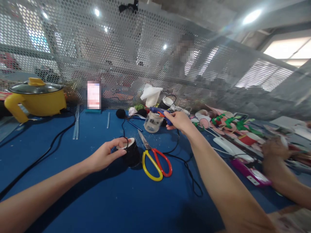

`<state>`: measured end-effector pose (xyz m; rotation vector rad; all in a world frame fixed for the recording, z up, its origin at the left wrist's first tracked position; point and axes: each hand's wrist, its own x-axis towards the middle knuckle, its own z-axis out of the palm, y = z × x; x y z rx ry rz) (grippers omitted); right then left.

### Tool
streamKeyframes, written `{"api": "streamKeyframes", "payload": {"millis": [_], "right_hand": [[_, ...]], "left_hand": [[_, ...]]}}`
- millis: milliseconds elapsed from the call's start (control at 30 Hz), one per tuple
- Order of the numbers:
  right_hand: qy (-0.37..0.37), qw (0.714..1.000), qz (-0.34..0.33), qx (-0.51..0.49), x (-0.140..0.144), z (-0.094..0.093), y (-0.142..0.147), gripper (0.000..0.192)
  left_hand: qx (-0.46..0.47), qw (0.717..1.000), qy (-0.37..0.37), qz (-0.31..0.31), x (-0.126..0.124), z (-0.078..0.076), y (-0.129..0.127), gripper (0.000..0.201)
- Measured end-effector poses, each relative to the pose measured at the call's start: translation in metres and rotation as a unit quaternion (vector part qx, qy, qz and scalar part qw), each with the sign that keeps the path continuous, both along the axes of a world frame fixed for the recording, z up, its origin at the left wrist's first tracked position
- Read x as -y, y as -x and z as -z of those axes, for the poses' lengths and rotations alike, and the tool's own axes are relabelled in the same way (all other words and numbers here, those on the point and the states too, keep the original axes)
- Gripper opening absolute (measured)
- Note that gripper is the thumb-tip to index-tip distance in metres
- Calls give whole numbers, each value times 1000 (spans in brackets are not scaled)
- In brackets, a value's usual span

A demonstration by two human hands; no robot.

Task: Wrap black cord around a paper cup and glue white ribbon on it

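A blue bench (pixel 73 200) fills the lower view, backed by a perforated metal screen (pixel 121 58). At the far left of the bench stands a yellow electric pot (pixel 36 100) under a glass lid, and a black cable (pixel 48 149) runs from it across the blue surface. To the right lies a heap of pink, green and red craft pieces (pixel 230 124), with a co-worker's hand (pixel 274 155) blurred just beside them and a pink flat object (pixel 250 173) below it.

The person's left hand (pixel 104 157) rests near the middle of the bench, its fingers (pixel 121 144) clasped around the top of a small black fuzzy cylinder (pixel 131 153) with a pale upper face, which stands on the bench. Just right of the cylinder lie scissors (pixel 155 160) with one yellow and one red loop, blades pointing away from the person.

Further back, the right hand (pixel 178 121) is lifted above the bench, fingers wrapped around the grip of a blue glue gun (pixel 160 113), its nozzle pointing left. A thin black cord (pixel 187 168) trails from it towards the person. Right under the gun stands a clear plastic jar (pixel 152 123), with a white paper tissue (pixel 151 94) behind it.
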<state>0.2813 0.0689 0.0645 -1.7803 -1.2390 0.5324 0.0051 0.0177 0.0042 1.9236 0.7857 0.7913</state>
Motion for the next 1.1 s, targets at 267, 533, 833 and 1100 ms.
{"api": "streamKeyframes", "payload": {"millis": [267, 533, 833, 1100], "right_hand": [[-180, 948, -224, 134, 44, -4, 63, 25], [23, 926, -372, 58, 40, 24, 114, 35], [-15, 936, -321, -142, 55, 27, 97, 16], [-50, 939, -289, -178, 59, 43, 88, 18]], "left_hand": [[-10, 999, -27, 14, 1, 0, 0, 19], [-50, 995, -85, 19, 4, -5, -1, 17], [-6, 1000, -13, 19, 0, 1, 0, 15], [-8, 1000, -8, 22, -2, 0, 2, 19]]}}
